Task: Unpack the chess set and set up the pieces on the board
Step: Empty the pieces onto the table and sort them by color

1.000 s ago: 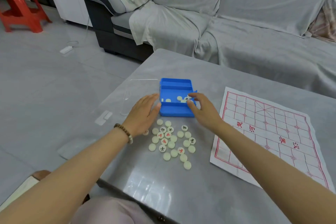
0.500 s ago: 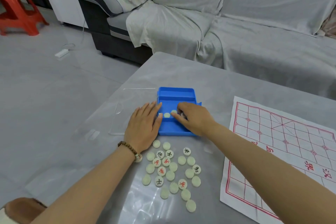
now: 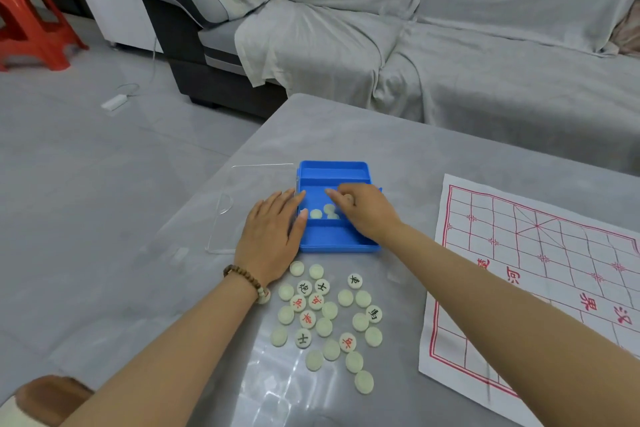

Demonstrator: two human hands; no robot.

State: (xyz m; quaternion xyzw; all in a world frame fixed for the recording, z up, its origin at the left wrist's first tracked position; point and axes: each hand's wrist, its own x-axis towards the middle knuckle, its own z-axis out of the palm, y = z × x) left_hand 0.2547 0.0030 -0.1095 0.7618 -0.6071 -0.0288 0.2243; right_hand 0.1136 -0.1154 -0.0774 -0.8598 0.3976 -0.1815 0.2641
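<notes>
My left hand (image 3: 273, 229) lies flat with straight fingers against the left wall of the blue box (image 3: 332, 243), while my right hand (image 3: 367, 211) reaches into the box's middle compartment, fingers curled and pinching a pale piece (image 3: 347, 198). A few more pieces (image 3: 316, 214) lie in that compartment; the loose pile (image 3: 325, 319) sits on the desk (image 3: 346, 135) just in front of the box. The board (image 3: 540, 270) is spread out to the right, the clear lid (image 3: 242, 208) to the left

grey table (image 3: 415, 156) | blue box (image 3: 332, 247) | loose pieces (image 3: 324, 326) | board sheet (image 3: 519, 253) | clear lid (image 3: 242, 204)
</notes>
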